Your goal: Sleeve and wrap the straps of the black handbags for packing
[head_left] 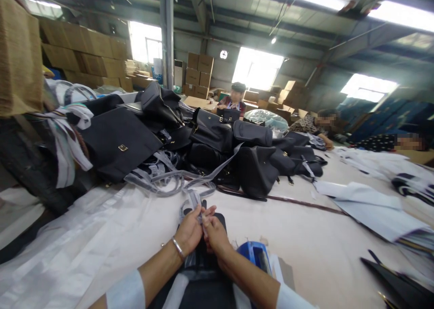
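Observation:
My left hand (190, 231), with a silver bangle at the wrist, pinches a strap wrapped in clear plastic (194, 199). Close against it, my right hand (215, 235) has thumb and finger closed on the same plastic wrap, its other fingers partly extended. Both hands are over a black bag (210, 288) lying on the table in front of me. The wrapped strap rises beyond my fingers toward the pile; its lower part is hidden by the hands. Right of my right forearm stands a blue tape dispenser (255, 255).
Black bags (217, 130) with gold fittings are heaped across the table (305, 236), wrapped straps among them. White sheets (84, 250) lie at left, pale sheets (369, 205) and a black piece (400, 277) at right. Several people work beyond; one person (234, 102) faces me.

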`<move>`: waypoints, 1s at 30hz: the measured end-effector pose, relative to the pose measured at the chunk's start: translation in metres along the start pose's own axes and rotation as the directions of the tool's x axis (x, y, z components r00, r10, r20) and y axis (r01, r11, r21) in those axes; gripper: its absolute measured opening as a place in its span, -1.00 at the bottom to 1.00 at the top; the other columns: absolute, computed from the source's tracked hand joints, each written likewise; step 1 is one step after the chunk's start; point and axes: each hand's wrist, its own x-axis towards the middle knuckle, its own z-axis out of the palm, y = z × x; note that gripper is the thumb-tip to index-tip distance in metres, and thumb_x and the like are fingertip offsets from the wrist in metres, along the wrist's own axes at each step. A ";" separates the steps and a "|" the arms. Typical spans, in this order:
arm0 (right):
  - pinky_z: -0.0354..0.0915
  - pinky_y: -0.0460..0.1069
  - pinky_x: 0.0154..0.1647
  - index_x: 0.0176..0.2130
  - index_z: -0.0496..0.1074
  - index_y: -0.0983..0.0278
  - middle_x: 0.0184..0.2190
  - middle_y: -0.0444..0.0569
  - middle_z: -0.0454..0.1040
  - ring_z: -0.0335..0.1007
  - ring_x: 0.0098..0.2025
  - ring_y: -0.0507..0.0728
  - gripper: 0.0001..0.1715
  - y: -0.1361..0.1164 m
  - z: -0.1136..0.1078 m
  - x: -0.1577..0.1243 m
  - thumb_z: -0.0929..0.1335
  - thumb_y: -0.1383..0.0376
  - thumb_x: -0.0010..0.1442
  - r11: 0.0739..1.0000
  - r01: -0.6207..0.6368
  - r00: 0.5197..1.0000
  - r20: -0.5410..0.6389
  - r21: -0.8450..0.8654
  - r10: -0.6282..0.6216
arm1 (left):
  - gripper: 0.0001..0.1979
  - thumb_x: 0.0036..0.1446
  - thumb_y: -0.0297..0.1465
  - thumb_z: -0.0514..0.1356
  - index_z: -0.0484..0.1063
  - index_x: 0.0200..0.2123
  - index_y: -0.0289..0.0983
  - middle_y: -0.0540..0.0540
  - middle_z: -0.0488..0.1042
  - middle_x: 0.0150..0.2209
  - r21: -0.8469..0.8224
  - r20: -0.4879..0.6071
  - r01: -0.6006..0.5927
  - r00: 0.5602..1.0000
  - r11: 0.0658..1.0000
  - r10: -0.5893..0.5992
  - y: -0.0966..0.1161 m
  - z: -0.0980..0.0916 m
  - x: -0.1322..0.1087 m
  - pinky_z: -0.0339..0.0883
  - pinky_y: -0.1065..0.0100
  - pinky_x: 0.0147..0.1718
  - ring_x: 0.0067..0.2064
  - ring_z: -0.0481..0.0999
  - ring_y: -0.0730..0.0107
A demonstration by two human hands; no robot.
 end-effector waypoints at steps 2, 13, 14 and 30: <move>-0.02 -0.15 -0.73 -0.33 0.21 0.21 -0.72 -0.31 0.20 0.02 -0.74 -0.04 -0.50 -0.004 0.000 -0.005 0.28 -0.16 0.15 0.997 0.062 0.998 0.015 -0.037 -0.062 | -0.69 0.31 -0.33 0.06 0.32 -0.49 -0.29 -0.31 0.60 -0.19 -0.015 0.013 0.016 1.000 1.000 -0.016 0.004 0.000 -0.002 0.49 0.21 -0.15 -0.15 0.61 0.17; 0.16 -0.09 -0.53 -0.32 0.31 0.25 -0.60 -0.19 0.29 0.22 -0.56 0.03 -0.48 -0.012 -0.001 -0.018 0.19 -0.13 0.26 0.962 0.243 0.970 0.019 -0.128 -0.242 | -0.72 0.27 -0.26 0.13 0.48 -0.33 -0.37 -0.30 0.61 -0.19 -0.024 0.079 0.065 0.995 0.998 -0.063 -0.002 -0.002 -0.017 0.47 0.24 -0.12 -0.14 0.60 0.15; 0.17 -0.08 -0.51 -0.29 0.33 0.26 -0.57 -0.18 0.31 0.24 -0.53 0.03 -0.49 -0.013 0.000 -0.019 0.20 -0.12 0.25 0.960 0.249 0.968 0.021 -0.127 -0.248 | -0.74 0.25 -0.28 0.15 0.49 -0.30 -0.38 -0.29 0.61 -0.20 -0.014 0.085 0.058 0.995 0.998 -0.056 -0.004 -0.003 -0.020 0.47 0.26 -0.15 -0.15 0.60 0.15; 0.10 -0.06 -0.51 -0.47 0.20 0.21 -0.65 -0.20 0.21 0.16 -0.57 0.04 -0.54 -0.006 0.003 -0.028 0.21 -0.06 0.24 0.922 0.266 0.963 0.038 -0.280 -0.267 | -0.74 0.35 -0.37 0.04 0.34 -0.40 -0.32 0.10 0.32 -0.63 -0.076 -0.028 -0.107 0.994 0.991 0.105 0.040 0.002 0.000 0.41 0.41 -0.47 -0.61 0.38 0.54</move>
